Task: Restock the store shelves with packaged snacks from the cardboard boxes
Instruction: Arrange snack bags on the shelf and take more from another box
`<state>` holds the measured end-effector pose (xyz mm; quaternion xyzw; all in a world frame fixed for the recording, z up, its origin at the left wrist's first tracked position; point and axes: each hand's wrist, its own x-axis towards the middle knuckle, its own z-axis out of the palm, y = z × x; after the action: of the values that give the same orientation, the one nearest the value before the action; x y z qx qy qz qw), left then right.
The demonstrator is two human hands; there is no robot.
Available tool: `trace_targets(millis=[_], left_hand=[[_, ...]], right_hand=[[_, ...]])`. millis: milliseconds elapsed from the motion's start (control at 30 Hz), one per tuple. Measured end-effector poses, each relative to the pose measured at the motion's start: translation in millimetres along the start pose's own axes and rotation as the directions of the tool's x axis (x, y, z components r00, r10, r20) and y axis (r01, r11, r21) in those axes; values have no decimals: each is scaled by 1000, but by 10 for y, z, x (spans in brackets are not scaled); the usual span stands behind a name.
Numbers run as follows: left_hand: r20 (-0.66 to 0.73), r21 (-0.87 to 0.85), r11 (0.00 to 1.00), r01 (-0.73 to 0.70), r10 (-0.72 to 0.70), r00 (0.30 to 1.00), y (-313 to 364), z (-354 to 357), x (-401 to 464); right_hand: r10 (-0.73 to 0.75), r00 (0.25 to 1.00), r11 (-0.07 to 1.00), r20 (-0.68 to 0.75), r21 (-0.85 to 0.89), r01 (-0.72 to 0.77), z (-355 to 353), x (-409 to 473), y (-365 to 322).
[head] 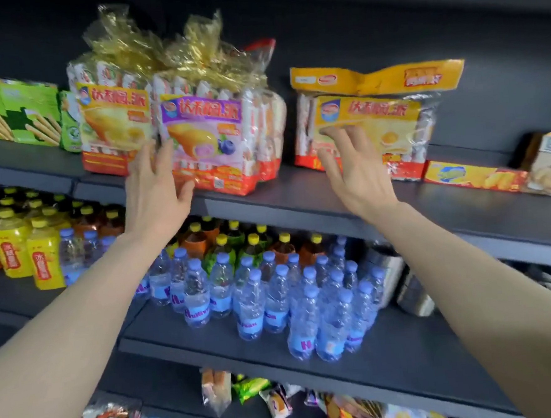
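- Fingers (153,158) of the left hand (156,197) are straight and spread, flat against the front of the purple-labelled clear plastic pack of cakes (210,141); they grasp nothing.
- Right hand (353,170) is likewise released, its fingers loosely extended, the fingertips touching the front of the yellow-labelled clear plastic pack of cakes (379,123).
- Both packs stand upright on the dark grey upper shelf (299,200), with a bare gap between them.
- A third, yellow-and-red cake pack (112,129) stands just left of the purple one, touching it; both are topped with crinkled gold wrap.
- Green biscuit-stick boxes (22,109) sit further left on the same shelf.
- Clear water bottles with blue caps (273,293) crowd the shelf below, beside yellow-capped drink bottles (26,249).
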<state>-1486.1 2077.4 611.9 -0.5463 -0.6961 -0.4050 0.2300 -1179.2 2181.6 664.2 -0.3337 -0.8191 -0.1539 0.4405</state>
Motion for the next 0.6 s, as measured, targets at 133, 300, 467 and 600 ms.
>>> trace_targets(millis=[133, 300, 467, 600], left_hand=[[-34, -30, 995, -94, 93, 995, 621, 72, -595], [86, 40, 965, -257, 253, 964, 1514, 334, -1427], [229, 25, 926, -376, 361, 904, 2331, 747, -2239], [350, -63, 912, -404, 400, 847, 2828, 1146, -2922]], right_hand=[[17, 999, 996, 41, -83, -14, -497, -759, 451], [3, 999, 965, 32, -263, 6, -1179, -1845, 953], [11, 994, 891, 112, -452, 41, -1684, -2964, 1417], [144, 967, 870, 213, -493, -21, -1887, -3911, 1685]])
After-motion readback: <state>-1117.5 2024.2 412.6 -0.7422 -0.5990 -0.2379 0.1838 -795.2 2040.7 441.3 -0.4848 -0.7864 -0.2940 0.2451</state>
